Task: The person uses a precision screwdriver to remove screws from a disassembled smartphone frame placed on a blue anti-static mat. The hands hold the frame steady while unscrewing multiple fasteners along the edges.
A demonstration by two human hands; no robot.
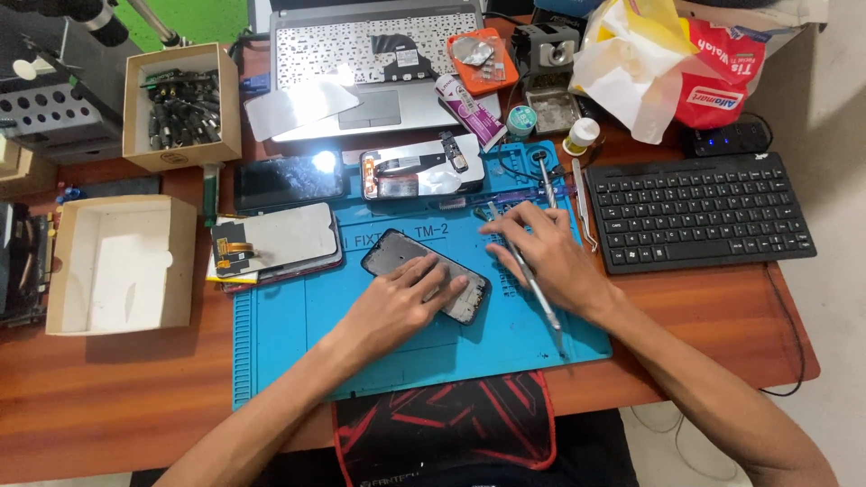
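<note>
A dark phone body (397, 254) lies tilted on the blue repair mat (298, 334). My left hand (401, 302) presses flat on its lower half, fingers spread over it. My right hand (546, 257) rests on the mat just right of the phone and holds a thin metal tool (541, 302) that runs under the palm, its handle pointing toward the mat's front right corner. Whether the tool's far tip touches anything is hidden by the fingers.
A detached screen panel (280, 239) with an orange flex cable, a dark phone (289, 179) and an opened phone (419, 171) lie at the mat's back. Two cardboard boxes (122, 266) stand left, a black keyboard (699, 216) right, a laptop (379, 63) and bags behind.
</note>
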